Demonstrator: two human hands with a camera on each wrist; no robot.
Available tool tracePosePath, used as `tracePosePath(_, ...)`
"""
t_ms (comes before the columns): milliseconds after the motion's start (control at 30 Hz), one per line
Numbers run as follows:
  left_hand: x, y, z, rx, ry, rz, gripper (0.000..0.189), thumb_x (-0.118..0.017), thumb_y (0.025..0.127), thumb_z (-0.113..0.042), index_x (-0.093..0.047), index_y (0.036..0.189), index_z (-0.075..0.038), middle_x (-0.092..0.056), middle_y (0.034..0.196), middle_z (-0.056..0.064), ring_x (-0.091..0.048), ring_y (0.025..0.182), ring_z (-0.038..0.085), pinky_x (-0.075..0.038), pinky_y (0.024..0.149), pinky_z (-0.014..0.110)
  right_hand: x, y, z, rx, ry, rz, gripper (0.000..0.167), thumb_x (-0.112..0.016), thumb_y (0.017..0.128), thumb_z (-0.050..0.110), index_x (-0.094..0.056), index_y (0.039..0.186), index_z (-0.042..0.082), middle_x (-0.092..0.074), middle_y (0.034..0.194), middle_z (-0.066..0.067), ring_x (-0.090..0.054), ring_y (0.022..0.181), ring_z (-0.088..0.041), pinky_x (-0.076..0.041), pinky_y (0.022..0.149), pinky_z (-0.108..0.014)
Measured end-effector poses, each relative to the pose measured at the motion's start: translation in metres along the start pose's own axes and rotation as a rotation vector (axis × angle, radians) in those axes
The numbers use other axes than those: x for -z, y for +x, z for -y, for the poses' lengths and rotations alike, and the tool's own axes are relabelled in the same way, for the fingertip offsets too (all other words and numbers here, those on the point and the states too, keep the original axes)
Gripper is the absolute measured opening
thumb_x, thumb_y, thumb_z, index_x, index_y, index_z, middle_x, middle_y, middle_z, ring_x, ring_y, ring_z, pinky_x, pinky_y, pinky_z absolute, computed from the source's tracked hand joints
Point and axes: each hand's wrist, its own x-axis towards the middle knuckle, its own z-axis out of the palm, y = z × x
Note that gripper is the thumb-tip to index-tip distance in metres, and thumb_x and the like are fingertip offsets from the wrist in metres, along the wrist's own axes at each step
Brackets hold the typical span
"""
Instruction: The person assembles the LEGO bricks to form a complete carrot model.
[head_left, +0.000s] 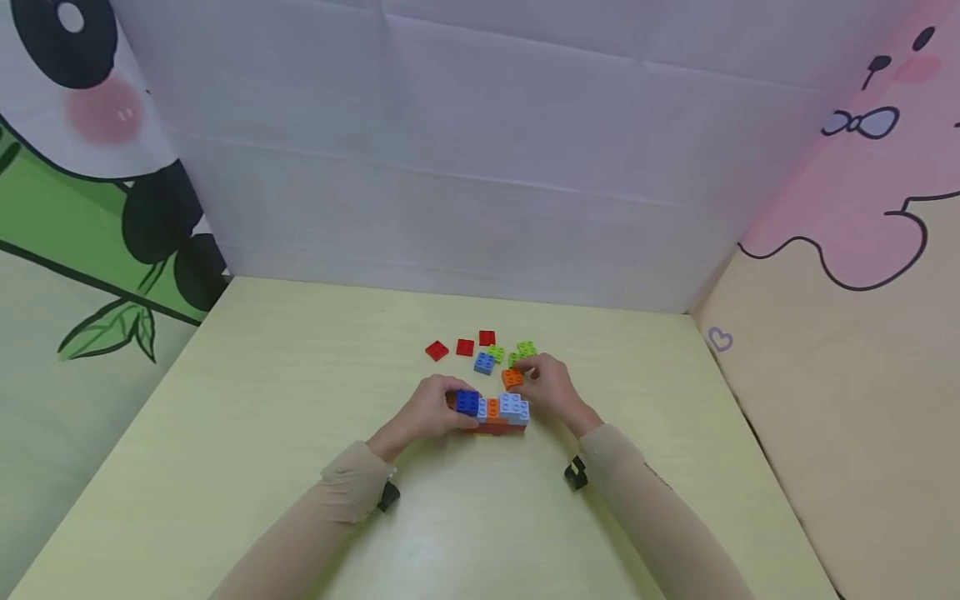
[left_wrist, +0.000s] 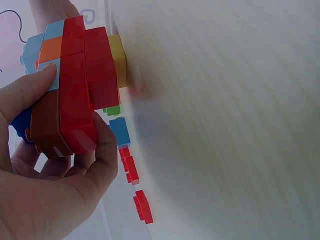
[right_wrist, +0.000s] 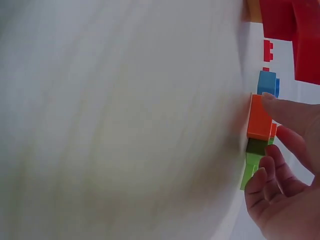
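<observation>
My left hand [head_left: 433,407] grips the left end of a built-up block of toy bricks [head_left: 493,410]. In the left wrist view the thumb lies along one side of this toy brick block [left_wrist: 73,95], and the fingers curl round the other. Its layers show light blue, orange, dark blue, brown and red, with a yellow brick [left_wrist: 118,60] underneath. Just beyond the block's right end, my right hand [head_left: 551,387] pinches a loose orange brick [head_left: 512,378] between thumb and index finger. The right wrist view shows that orange brick [right_wrist: 260,117] on the table, with the other fingers loosely bent.
Behind the block lie a blue brick [head_left: 484,362], several green bricks [head_left: 527,348] and red pieces, among them a red brick [head_left: 437,351] at the left. The pale table [head_left: 300,375] meets a white cloth wall [head_left: 465,225] at the back and printed panels at the sides.
</observation>
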Motion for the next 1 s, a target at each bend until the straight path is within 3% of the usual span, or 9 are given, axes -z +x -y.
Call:
tracePosePath(500, -0.001, -0.003, -0.006, -0.004, 0.022, -0.016, 0.041, -0.084, 0.074, -0.019, -0.069, 0.111, -0.012, -0.060, 0.111, 0.002, -0.051, 0.103, 0.022, -0.046, 0.088, 0.039, 0.002, -0.006, -0.005, 0.010, -0.049, 0.011, 0.030, -0.078, 0.079, 0.009, -0.070, 0.107, 0.011, -0.062, 0.104, -0.001, -0.054, 0.096, -0.020, -0.048, 0.084, -0.034)
tracePosePath(800, -0.002, -0.001, -0.007, 0.003, 0.021, -0.015, 0.040, -0.084, 0.074, -0.020, -0.069, 0.110, -0.012, -0.060, 0.110, 0.003, -0.051, 0.102, 0.022, -0.047, 0.087, 0.039, 0.016, -0.014, 0.000, -0.019, 0.073, 0.000, 0.041, -0.081, 0.077, 0.011, -0.068, 0.115, 0.011, -0.063, 0.103, 0.000, -0.056, 0.092, -0.020, -0.050, 0.079, -0.032)
tracePosePath(1000, -0.002, -0.002, -0.008, 0.011, 0.018, -0.015, 0.040, -0.084, 0.073, -0.020, -0.070, 0.110, -0.012, -0.060, 0.109, 0.002, -0.051, 0.102, 0.022, -0.046, 0.088, 0.039, 0.029, -0.018, 0.010, 0.054, 0.098, -0.015, 0.044, -0.082, 0.077, 0.023, -0.069, 0.117, 0.012, -0.065, 0.106, 0.002, -0.057, 0.099, -0.023, -0.049, 0.079, -0.035)
